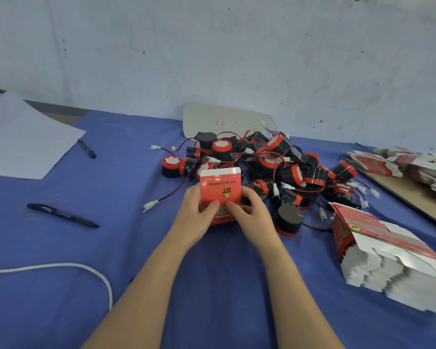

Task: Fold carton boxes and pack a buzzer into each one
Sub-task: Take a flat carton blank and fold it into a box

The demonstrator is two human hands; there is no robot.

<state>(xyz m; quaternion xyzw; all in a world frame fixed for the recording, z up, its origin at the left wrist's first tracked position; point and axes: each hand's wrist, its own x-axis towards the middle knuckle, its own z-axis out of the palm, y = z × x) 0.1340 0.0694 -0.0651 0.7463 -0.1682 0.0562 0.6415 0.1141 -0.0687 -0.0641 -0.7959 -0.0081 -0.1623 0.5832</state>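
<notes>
At table centre, left hand (195,210) and right hand (249,212) grip red carton (220,190) from both sides, thumbs pinching its face; buzzer pile (275,162) just behind. Blue cloth (61,248) bare leftward.

Your left hand (195,212) and right hand (249,214) are both bare, uncovered from the fingers (213,205) back over the knuckles to the wrists. Your left forearm (146,280) and right forearm (293,280) are bare too, slim and smooth, widening toward the bottom edge of the view where they are cut off. The fingers are slender, and the nails are too blurred to tell more of them.
</notes>
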